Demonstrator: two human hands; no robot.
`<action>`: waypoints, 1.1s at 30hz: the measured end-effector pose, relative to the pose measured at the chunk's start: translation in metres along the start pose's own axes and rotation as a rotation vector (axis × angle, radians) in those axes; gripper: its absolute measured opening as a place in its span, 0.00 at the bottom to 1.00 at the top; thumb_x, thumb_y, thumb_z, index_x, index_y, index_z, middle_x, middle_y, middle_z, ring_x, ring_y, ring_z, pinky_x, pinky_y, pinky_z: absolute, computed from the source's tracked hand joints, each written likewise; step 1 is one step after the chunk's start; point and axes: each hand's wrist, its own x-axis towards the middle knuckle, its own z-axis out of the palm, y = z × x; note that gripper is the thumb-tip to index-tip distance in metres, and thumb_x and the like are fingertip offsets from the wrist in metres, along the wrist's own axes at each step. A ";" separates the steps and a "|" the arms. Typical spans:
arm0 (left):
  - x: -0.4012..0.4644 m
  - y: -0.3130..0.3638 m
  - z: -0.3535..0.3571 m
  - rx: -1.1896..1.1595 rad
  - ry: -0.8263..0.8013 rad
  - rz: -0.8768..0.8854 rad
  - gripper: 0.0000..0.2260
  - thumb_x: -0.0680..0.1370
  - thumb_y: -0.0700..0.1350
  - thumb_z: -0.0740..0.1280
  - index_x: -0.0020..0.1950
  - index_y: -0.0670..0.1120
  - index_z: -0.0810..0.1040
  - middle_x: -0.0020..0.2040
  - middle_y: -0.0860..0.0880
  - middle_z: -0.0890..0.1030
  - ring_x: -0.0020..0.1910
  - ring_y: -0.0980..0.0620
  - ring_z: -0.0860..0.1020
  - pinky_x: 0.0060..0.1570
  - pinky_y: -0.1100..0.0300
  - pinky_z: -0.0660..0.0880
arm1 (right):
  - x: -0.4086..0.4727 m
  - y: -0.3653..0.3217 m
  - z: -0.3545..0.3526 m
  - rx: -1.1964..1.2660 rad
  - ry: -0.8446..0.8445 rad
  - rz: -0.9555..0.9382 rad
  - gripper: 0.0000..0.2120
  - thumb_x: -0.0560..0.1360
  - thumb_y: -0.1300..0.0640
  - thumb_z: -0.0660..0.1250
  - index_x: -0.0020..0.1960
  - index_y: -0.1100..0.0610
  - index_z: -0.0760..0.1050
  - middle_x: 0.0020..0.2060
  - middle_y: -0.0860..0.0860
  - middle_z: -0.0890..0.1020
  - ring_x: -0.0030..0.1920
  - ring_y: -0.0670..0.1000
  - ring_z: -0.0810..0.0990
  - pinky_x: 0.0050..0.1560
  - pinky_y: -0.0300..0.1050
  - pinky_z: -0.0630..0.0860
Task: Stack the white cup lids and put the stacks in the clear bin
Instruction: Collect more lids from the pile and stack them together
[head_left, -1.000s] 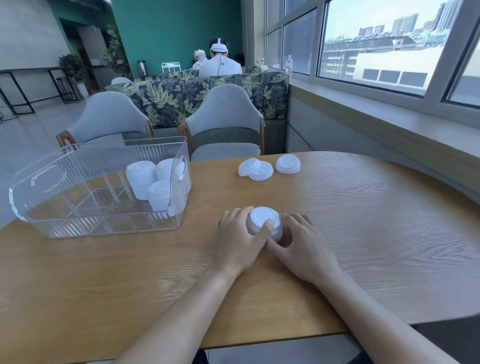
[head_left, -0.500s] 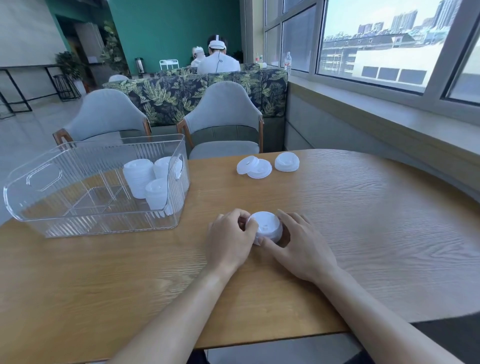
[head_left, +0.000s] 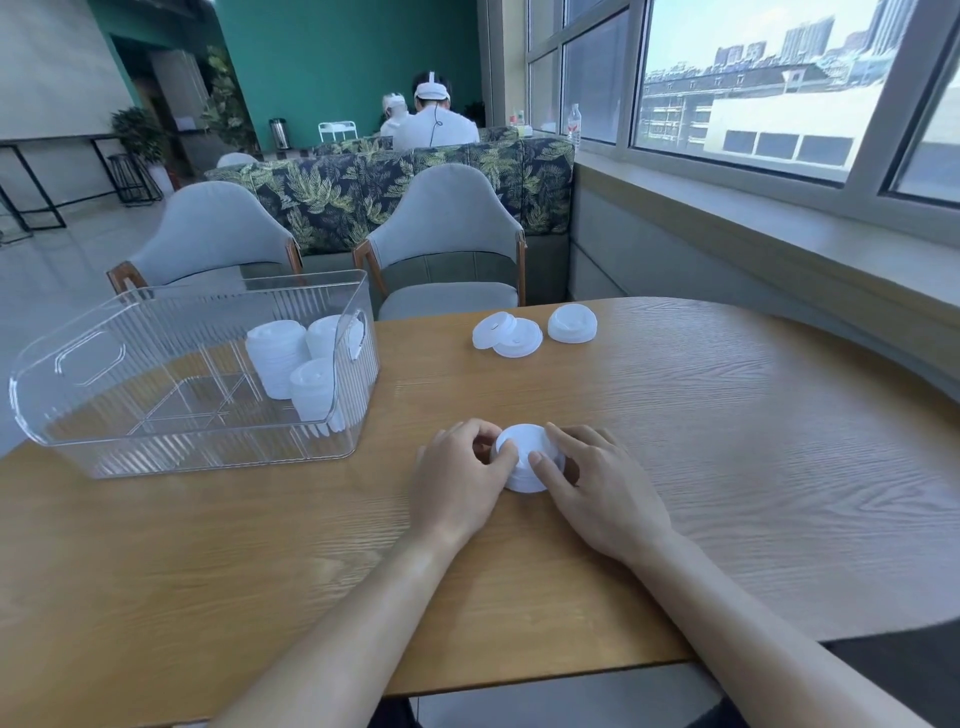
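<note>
A short stack of white cup lids (head_left: 525, 457) stands on the wooden table (head_left: 727, 467) in front of me. My left hand (head_left: 462, 478) grips its left side with curled fingers, thumb on top. My right hand (head_left: 597, 488) holds its right side, thumb and forefinger pressed against the top lid. Three loose lids lie farther back: two overlapping (head_left: 506, 335) and one alone (head_left: 571, 323). The clear ribbed bin (head_left: 104, 415) sits at the left and holds three lid stacks (head_left: 296, 364) near its right wall.
Two grey chairs (head_left: 447, 249) stand behind the table's far edge, with a leaf-patterned sofa beyond them. A window sill (head_left: 779, 249) runs along the right. Bare wood lies between the bin and my hands.
My left hand has curled tighter round the stack and my right thumb has come up onto the top lid. The stack stays in the same place on the table.
</note>
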 end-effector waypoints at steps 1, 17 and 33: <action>0.000 0.000 0.000 -0.001 -0.003 -0.001 0.11 0.72 0.61 0.65 0.44 0.56 0.81 0.41 0.62 0.82 0.47 0.58 0.80 0.55 0.48 0.77 | 0.000 0.000 0.000 -0.004 -0.001 0.001 0.28 0.81 0.39 0.57 0.76 0.51 0.69 0.69 0.42 0.75 0.71 0.46 0.66 0.70 0.44 0.65; -0.002 -0.003 -0.001 0.116 -0.019 0.077 0.10 0.79 0.60 0.67 0.50 0.55 0.83 0.47 0.61 0.83 0.53 0.57 0.77 0.61 0.54 0.68 | 0.001 0.000 0.000 -0.093 -0.034 -0.014 0.28 0.82 0.38 0.53 0.77 0.51 0.67 0.68 0.43 0.75 0.71 0.46 0.66 0.71 0.43 0.63; -0.008 -0.004 -0.003 0.146 -0.254 0.182 0.35 0.73 0.60 0.75 0.77 0.54 0.69 0.71 0.59 0.74 0.69 0.56 0.70 0.70 0.56 0.66 | 0.000 0.005 0.002 0.041 0.017 0.000 0.10 0.82 0.52 0.55 0.55 0.51 0.75 0.51 0.43 0.81 0.58 0.49 0.73 0.58 0.49 0.70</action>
